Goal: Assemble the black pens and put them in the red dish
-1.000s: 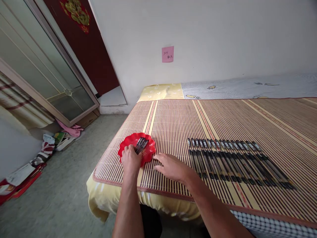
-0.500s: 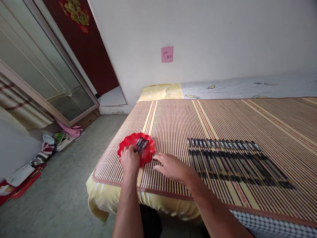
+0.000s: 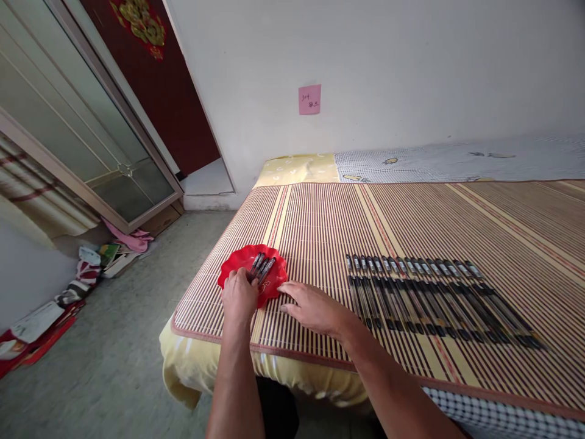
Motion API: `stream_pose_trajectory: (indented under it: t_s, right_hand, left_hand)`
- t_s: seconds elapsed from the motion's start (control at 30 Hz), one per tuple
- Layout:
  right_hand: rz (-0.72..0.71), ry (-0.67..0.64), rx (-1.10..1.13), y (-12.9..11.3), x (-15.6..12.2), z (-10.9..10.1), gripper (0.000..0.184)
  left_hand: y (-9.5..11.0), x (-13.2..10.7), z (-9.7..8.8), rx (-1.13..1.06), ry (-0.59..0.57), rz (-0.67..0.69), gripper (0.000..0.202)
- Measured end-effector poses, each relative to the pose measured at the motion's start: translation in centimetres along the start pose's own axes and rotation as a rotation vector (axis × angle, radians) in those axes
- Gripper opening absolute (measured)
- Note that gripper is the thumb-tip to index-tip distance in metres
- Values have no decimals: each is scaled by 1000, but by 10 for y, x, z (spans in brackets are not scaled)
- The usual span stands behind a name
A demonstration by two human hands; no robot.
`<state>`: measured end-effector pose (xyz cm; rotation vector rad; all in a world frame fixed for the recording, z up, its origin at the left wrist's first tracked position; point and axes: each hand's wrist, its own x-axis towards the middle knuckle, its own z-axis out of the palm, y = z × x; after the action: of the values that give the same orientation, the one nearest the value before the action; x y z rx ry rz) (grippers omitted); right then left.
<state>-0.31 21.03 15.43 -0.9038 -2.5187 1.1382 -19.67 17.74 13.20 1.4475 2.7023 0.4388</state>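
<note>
A red scalloped plate (image 3: 237, 261) lies near the front left corner of a striped bamboo mat (image 3: 411, 219). Several dark pens (image 3: 262, 267) rest in the plate. My left hand (image 3: 238, 297) lies over the plate's near edge, its fingers curled onto the pens' near ends. My right hand (image 3: 315, 308) rests flat on the mat just right of the plate, fingers stretched toward its rim. A long row of dark pens (image 3: 434, 296) lies side by side on the mat to the right of my right hand.
The mat covers a bed with a yellow sheet (image 3: 295, 167); its front edge is close to me. A pink note (image 3: 309, 99) is stuck on the white wall. Left of the bed: grey floor, a glass door (image 3: 86, 122), scattered papers and cloths (image 3: 68, 286).
My left hand's fingers have shifted slightly on the pens in the plate, which have fanned out a little. My right hand has edged a bit toward the plate.
</note>
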Motion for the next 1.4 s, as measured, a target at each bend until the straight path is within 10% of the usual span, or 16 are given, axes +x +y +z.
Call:
stream_pose_trajectory:
  t_s: [1.4]
  right_hand:
    - [65, 2, -18, 1, -1, -3, 31]
  left_hand:
    - [7, -1, -1, 7, 82, 69, 19]
